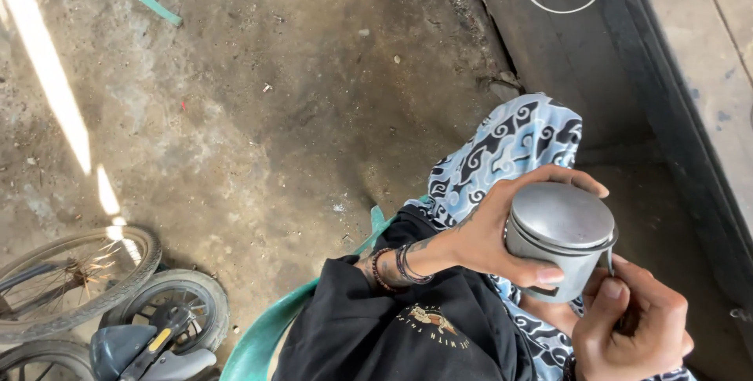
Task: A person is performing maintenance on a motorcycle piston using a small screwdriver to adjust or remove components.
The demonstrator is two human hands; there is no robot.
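Left hand (494,232) wrapped around round grey metal piston (558,236); right hand (631,326) pinching its rim, fingertips' grip partly hidden, wrist cut off.

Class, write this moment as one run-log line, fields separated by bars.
left hand: grips metal piston | right hand: fingertips at piston ring | seat: green plastic chair | nearby: small bicycle

Small repair workshop, likely for bikes or motorbikes. Stained, oily dirt floor (259,114), bicycle wheels (74,279) and a small tyre (184,302) parked at the lower left, metal engine piston (558,238) being handled.
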